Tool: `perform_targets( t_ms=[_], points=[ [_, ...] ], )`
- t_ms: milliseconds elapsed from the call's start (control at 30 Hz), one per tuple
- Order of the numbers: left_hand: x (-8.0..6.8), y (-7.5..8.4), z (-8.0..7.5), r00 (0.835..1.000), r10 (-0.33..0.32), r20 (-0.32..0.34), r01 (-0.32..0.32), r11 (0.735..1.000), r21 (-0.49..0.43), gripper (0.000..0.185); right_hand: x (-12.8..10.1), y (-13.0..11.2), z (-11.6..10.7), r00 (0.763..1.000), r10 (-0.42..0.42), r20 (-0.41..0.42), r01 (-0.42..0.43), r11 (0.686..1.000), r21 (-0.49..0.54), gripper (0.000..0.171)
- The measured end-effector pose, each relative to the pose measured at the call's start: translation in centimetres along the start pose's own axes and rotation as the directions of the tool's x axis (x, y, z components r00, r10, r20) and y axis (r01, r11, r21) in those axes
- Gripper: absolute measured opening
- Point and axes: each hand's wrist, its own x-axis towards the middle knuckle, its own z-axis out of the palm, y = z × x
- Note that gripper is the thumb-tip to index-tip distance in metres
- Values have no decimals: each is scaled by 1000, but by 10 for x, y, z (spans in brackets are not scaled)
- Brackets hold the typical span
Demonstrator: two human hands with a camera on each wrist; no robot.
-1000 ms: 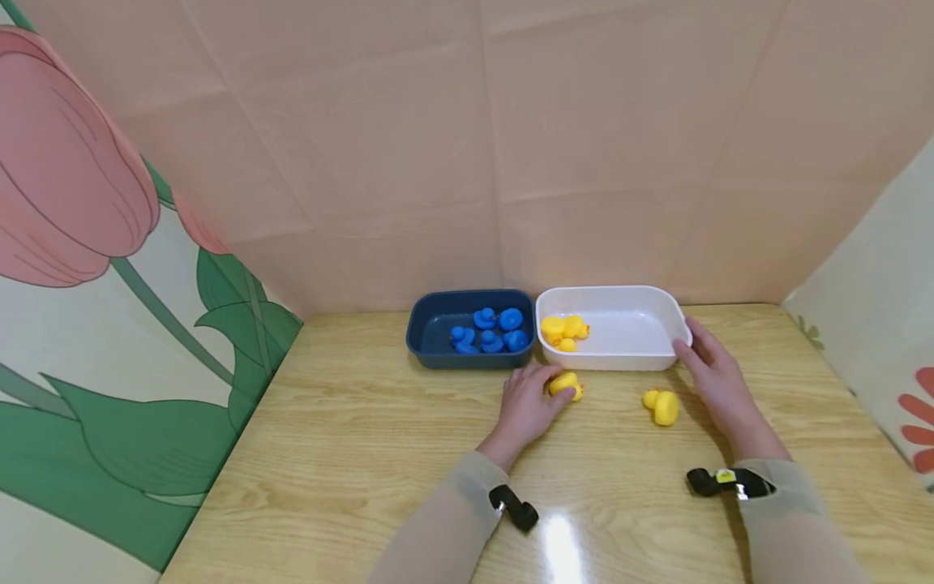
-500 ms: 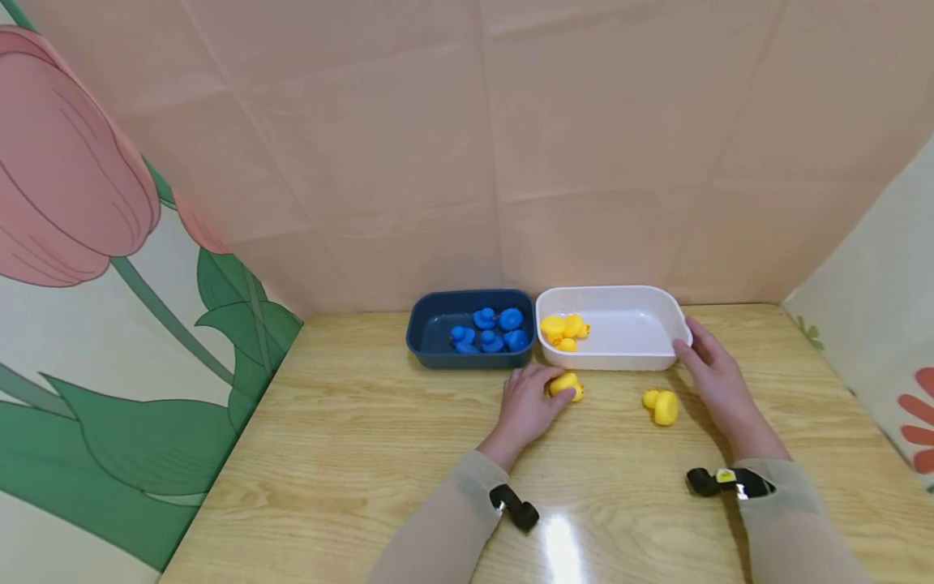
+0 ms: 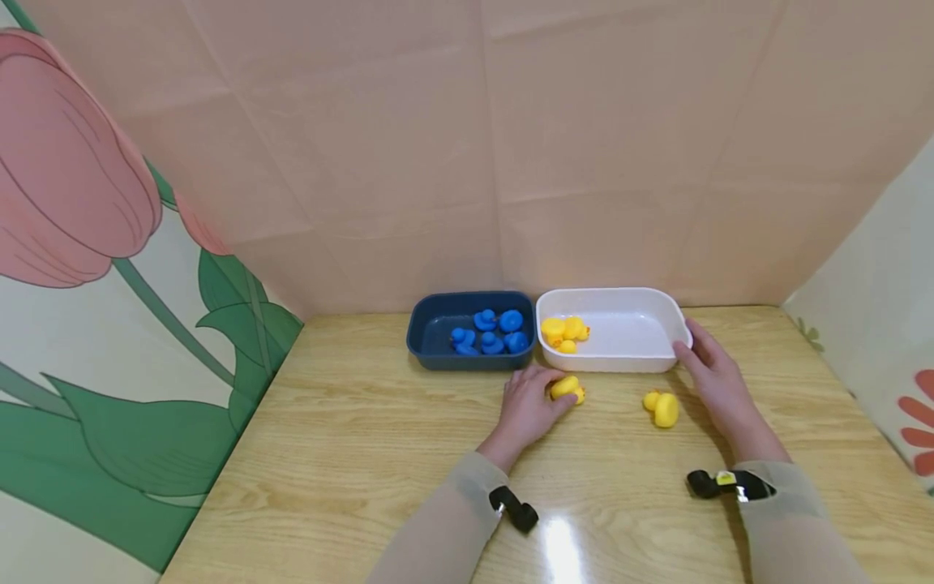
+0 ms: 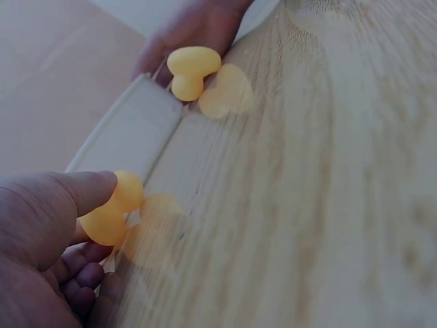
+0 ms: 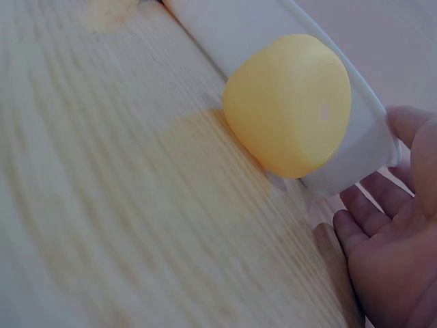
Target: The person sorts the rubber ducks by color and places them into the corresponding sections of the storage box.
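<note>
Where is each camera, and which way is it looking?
Head: high up, looking forward and down at the table, both trays, both forearms.
Left wrist: low by the left hand, looking along the table; its fingers pinch a yellow duck.
Right wrist: low by the right hand, facing the white tray.
Shared: all show the loose yellow duck.

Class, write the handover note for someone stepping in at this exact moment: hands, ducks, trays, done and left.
Left hand: pinches a yellow duck on the table, just in front of the white tray.
Right hand: open, fingers against the white tray's right end; a second yellow duck lies loose beside it.
Done: blue ducks in the blue tray; some yellow ducks in the white tray.
Left: the two yellow ducks on the table.
</note>
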Motion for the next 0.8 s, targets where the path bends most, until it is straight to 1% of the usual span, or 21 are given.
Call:
perform_targets(
  t_ms=[200, 600, 800],
  points=[
    [-1, 0, 0, 1000, 1, 18, -1, 1000, 7, 47, 0, 1, 0, 1000, 2, -2, -2, 1000, 1, 85],
    [-2, 3, -3, 997, -57, 41, 59, 998, -30, 47, 0, 1, 0, 1000, -11, -1, 11, 1000, -3, 83],
    [-2, 4, -2, 997, -69, 41, 70, 997, -29, 46, -1, 1, 1, 1000, -10, -1, 10, 1000, -8, 84]
  ],
)
